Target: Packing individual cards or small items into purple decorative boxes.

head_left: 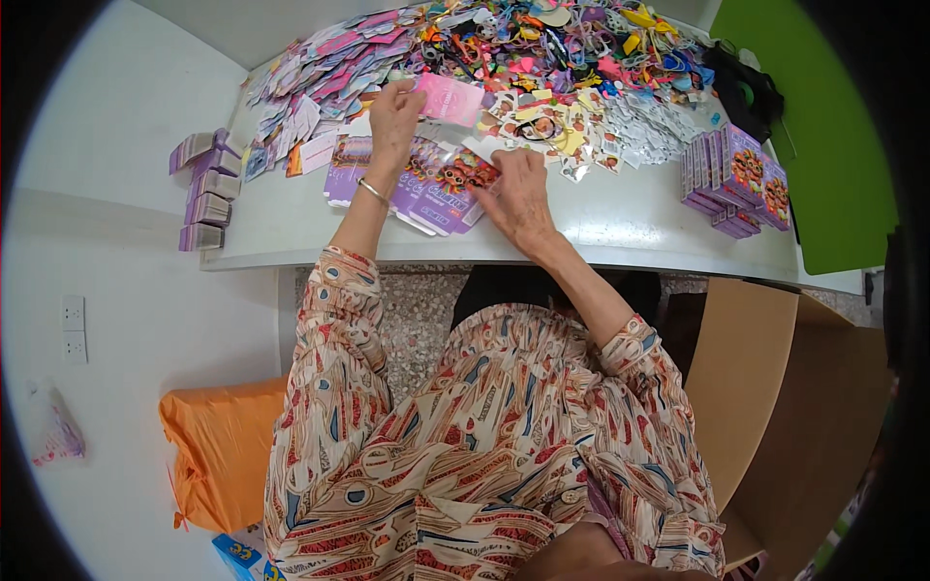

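My left hand (395, 126) pinches the edge of a pink packet (451, 101) above the white table. Lower down, a row of flat purple cartons (415, 186) with printed pictures lies overlapping near the front edge. My right hand (523, 198) is closed at the right end of that row, thumb and fingers at the sides of the top purple carton (450, 189). A pale flap of it shows by the fingertips. How firmly the right hand grips the carton is partly hidden.
Across the back of the table (620, 232) lie pink and white packets (339, 63), colourful trinkets (581, 48), picture cards (581, 131) and silvery pieces (649, 126). Filled purple boxes (736, 174) stand stacked at right, purple-edged card bundles (208, 198) at left. A cardboard box (746, 378) stands below.
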A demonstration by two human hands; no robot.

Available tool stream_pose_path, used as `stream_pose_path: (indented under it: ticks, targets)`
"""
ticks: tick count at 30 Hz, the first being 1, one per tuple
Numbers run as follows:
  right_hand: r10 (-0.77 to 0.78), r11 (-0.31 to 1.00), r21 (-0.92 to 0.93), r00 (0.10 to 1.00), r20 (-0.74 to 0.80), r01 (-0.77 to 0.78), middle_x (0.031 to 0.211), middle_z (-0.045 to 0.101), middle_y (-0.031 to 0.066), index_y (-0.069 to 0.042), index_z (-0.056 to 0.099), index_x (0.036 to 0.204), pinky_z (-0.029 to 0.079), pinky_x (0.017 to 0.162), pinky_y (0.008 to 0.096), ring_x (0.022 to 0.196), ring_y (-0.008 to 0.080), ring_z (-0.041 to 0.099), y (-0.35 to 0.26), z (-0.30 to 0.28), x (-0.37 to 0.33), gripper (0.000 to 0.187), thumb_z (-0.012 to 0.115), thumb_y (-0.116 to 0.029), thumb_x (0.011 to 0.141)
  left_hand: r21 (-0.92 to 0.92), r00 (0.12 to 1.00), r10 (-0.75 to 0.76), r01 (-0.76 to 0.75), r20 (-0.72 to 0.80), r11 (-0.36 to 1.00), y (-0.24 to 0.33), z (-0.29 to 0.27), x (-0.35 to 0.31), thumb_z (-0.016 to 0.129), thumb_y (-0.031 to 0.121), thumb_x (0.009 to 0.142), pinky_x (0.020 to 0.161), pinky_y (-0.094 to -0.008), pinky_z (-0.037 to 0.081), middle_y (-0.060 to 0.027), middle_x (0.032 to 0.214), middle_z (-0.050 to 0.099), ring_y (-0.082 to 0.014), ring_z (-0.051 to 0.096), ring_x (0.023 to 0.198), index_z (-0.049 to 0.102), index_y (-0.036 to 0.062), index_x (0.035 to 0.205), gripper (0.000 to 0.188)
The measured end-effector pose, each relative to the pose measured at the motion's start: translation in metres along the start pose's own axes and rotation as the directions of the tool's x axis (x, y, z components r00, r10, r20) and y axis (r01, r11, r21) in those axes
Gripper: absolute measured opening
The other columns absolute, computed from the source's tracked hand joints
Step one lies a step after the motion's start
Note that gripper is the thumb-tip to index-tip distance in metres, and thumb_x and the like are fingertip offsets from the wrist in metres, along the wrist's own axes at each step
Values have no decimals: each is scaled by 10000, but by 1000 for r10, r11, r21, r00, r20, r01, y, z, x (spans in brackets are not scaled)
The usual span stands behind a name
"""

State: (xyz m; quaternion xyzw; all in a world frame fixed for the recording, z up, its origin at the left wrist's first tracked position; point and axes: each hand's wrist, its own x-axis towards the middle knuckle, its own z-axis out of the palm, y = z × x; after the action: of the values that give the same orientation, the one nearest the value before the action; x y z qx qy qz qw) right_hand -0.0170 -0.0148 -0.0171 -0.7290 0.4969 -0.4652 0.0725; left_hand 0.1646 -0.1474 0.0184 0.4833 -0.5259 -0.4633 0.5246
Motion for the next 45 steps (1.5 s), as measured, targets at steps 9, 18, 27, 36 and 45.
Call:
stream_pose_path:
  ticks: [9,18,27,36,45]
  targets:
    - [-127,988,-86,992,-4,126,1031,502,180,16,464,1134,371,900,438,1022,364,432,25,-46,12,553,767,-119,693,407,825,-61,-212,562,888,33,46,-39,659,266,898,522,-200,381,54,689,555,-28,485,603,689,21,862,250]
    - [532,829,217,846,-26,-515,1118,518,265,101,300,1254,468,860,440,1050,415,552,8,-51,5,1055,852,-493,579,40,942,-37,25,333,999,35,98,-84,625,209,926,500,-159,421,52,732,586,-6,509,591,647,52,870,167]
    - [569,803,162,819,76,-574,976,648,165,48,427,1148,530,756,345,864,262,665,14,-73,-3,863,881,-398,565,-224,930,127,-49,346,973,31,95,-112,655,89,892,769,-245,527,-95,1145,587,-111,601,942,481,22,1246,400]
    - [410,797,344,863,294,-496,951,670,65,4,567,1085,510,772,287,844,118,616,25,-94,-19,545,847,-231,681,-62,799,-59,120,598,991,10,76,-114,643,95,903,822,-245,509,-68,1165,610,-101,604,968,521,26,1317,437]
    - [326,575,539,777,538,-615,945,654,12,-45,580,1106,483,790,262,857,83,590,23,-108,-27,505,841,-186,698,26,633,-40,32,773,999,35,75,-113,673,69,870,838,-249,513,-76,1285,547,-105,583,1027,434,60,1398,579]
